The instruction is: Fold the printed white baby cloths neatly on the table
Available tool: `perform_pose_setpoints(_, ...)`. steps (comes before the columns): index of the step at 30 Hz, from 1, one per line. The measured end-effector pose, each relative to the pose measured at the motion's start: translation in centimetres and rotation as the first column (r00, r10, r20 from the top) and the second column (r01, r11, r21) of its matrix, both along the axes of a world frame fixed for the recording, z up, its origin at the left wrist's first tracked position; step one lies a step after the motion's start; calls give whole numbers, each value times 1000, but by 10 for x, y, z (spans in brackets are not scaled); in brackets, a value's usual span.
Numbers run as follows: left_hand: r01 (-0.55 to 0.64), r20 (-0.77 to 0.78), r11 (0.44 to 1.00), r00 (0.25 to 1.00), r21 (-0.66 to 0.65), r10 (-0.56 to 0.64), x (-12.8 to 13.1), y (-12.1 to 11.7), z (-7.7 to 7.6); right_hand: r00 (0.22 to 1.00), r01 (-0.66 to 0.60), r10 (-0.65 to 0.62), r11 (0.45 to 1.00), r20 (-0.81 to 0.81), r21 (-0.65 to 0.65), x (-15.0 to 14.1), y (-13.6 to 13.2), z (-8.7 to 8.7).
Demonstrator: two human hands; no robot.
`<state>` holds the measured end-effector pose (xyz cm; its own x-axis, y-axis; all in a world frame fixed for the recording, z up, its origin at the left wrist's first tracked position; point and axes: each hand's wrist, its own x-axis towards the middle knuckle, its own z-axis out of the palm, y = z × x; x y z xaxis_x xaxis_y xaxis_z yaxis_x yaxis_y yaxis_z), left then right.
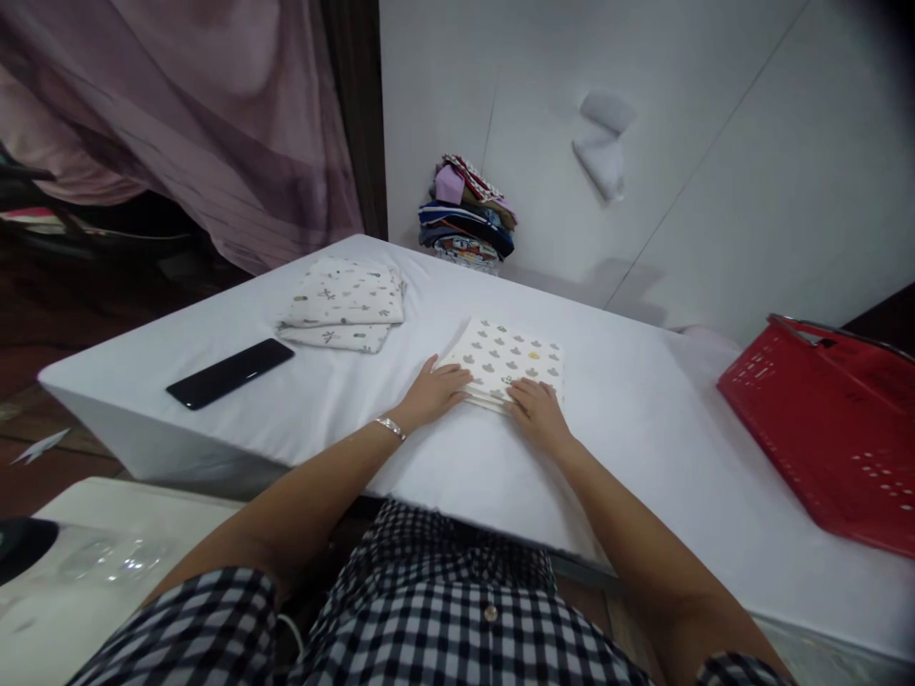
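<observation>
On my feed, a white wall (686,76) rises behind the counter (643,400), crossed by a thin diagonal seam (707,153) and a soft shadow (640,278). Left of it I see a dark post (366,114) and a draped mauve curtain (235,105). Lower left, I make out brownish floor (29,410) in dimmer light.

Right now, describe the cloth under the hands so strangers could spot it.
On the white table, find the red basket. Left of it, the left hand and right hand rest on the folded cloth. Rows of grey motifs distinguish it from the sparsely printed cloth.
</observation>
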<state>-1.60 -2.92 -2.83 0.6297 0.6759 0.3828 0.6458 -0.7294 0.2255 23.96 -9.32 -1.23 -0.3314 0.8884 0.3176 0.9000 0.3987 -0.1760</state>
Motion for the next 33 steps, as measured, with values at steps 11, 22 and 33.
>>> perform_pose_setpoints(11,70,57,994,996,-88,-65,-3,8,14,994,-98,99,995,-48,10,-24,22,-2)
perform_pose_setpoints(22,61,93,992,994,-109,-51,-2,7,14,987,-37,45,998,154,-56,-35,18,14)
perform_pose_setpoints(33,29,49,999,998,-26,-27,3,9,11,976,11,-8,1000,219,-16,-36,14,9)
